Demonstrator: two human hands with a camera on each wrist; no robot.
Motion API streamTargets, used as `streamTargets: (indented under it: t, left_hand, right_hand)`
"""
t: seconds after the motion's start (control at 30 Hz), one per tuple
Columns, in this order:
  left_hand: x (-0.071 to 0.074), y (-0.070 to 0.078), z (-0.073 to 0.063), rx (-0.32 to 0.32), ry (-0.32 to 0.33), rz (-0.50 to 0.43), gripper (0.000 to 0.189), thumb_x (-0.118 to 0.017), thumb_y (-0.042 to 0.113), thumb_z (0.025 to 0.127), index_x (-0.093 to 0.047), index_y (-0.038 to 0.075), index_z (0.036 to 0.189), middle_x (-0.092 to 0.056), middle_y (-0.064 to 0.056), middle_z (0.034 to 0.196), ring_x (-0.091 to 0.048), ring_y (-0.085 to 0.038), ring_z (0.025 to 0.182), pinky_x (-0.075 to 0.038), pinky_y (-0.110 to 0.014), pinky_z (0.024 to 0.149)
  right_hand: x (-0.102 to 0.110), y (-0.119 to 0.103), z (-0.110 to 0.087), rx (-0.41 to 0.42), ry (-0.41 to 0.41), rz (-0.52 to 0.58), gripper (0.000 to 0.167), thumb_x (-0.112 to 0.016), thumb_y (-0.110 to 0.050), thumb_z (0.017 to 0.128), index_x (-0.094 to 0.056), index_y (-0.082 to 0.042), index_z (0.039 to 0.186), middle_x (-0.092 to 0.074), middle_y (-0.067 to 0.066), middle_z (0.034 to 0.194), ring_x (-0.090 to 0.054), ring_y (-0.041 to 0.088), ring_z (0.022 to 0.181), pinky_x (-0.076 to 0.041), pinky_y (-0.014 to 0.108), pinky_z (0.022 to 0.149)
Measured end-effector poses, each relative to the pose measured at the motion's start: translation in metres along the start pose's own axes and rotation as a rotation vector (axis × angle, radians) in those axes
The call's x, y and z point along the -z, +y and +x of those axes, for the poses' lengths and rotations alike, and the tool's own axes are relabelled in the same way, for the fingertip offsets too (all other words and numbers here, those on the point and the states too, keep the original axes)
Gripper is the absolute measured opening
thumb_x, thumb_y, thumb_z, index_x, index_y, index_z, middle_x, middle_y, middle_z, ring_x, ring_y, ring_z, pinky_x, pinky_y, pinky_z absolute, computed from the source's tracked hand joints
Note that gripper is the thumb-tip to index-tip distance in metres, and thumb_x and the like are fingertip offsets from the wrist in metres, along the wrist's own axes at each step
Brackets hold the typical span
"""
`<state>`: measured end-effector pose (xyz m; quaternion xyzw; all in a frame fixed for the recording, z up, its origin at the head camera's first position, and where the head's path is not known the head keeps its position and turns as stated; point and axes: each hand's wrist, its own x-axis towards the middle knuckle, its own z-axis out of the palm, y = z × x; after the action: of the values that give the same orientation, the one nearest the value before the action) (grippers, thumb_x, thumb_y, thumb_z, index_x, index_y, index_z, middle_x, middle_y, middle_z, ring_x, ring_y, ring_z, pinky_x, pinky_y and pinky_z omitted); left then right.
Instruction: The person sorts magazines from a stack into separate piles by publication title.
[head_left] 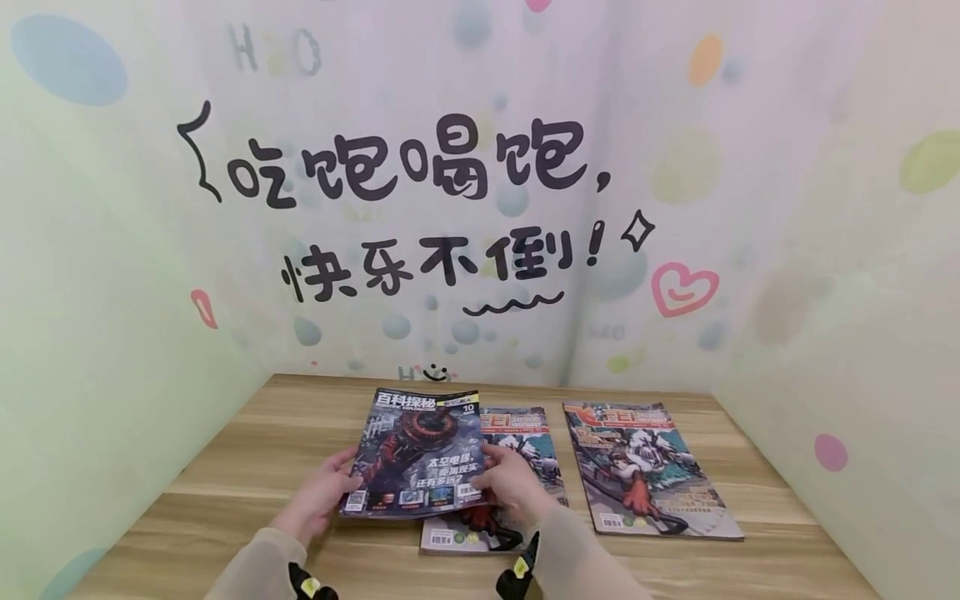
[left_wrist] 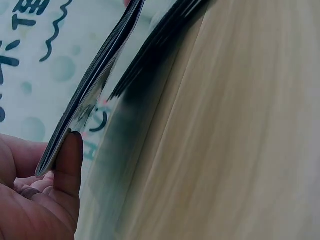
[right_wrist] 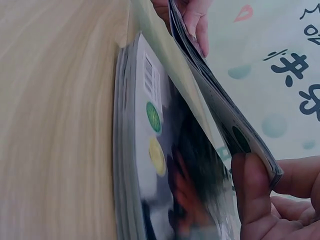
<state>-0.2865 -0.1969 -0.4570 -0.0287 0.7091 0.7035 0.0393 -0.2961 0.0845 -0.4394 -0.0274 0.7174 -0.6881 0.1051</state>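
A dark-covered magazine (head_left: 417, 450) with white lettering is held up by both hands, face up and tilted. My left hand (head_left: 322, 493) pinches its left edge, thumb on one face and fingers on the other, as the left wrist view shows at the spine (left_wrist: 75, 107). My right hand (head_left: 517, 485) grips the opposite edge the same way. Underneath, partly hidden, a stack of magazines (head_left: 528, 427) with a red-and-teal cover lies on the table. In the right wrist view a gap separates the held magazine (right_wrist: 222, 97) from the stack (right_wrist: 155, 117).
Another magazine (head_left: 652, 475) with the same red-and-teal cover lies farther right on the wooden table (head_left: 247, 442). Printed curtains or walls (head_left: 450, 83) with black lettering and coloured shapes enclose the table at the back and both sides.
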Motion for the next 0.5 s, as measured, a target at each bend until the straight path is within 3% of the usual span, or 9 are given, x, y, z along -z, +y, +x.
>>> streamTargets:
  t: [0.13, 0.27, 0.37, 0.5]
  left_hand:
    - [0.014, 0.001, 0.003, 0.033, 0.007, 0.004, 0.064, -0.044, -0.011, 0.088, -0.018, -0.012, 0.146, -0.054, -0.030, 0.123, -0.064, -0.017, 0.082, -0.055, -0.031, 0.071]
    - [0.029, 0.002, 0.005, 0.054, -0.001, -0.008, 0.066, -0.044, -0.011, 0.088, -0.016, -0.011, 0.147, -0.061, -0.021, 0.116, -0.064, -0.017, 0.081, -0.056, -0.032, 0.072]
    - [0.042, 0.002, 0.004, 0.057, -0.033, -0.023, 0.070, -0.047, -0.010, 0.087, -0.012, -0.011, 0.148, -0.063, -0.014, 0.110, -0.065, -0.016, 0.080, -0.056, -0.032, 0.073]
    - [0.059, 0.000, 0.006, 0.048, -0.083, -0.043, 0.071, -0.049, -0.009, 0.086, -0.015, -0.009, 0.148, -0.064, -0.007, 0.104, -0.065, -0.017, 0.080, -0.056, -0.031, 0.073]
  right_hand:
    - [-0.014, -0.001, 0.005, -0.005, -0.006, 0.023, 0.073, -0.063, 0.012, 0.080, -0.034, 0.004, 0.146, -0.054, 0.016, 0.122, -0.059, 0.018, 0.083, -0.053, 0.030, 0.066]
    - [-0.027, -0.002, 0.009, -0.010, -0.036, 0.084, 0.072, -0.062, 0.012, 0.079, -0.032, 0.007, 0.145, -0.061, 0.017, 0.116, -0.062, 0.017, 0.079, -0.055, 0.031, 0.067]
    - [-0.038, -0.004, 0.009, -0.020, -0.041, 0.133, 0.070, -0.062, 0.013, 0.080, -0.033, 0.010, 0.143, -0.065, 0.017, 0.109, -0.062, 0.015, 0.076, -0.055, 0.030, 0.067]
    - [-0.051, -0.006, 0.007, -0.007, -0.060, 0.180, 0.066, -0.057, 0.015, 0.081, -0.034, 0.010, 0.143, -0.064, 0.020, 0.114, -0.065, 0.019, 0.085, -0.056, 0.033, 0.071]
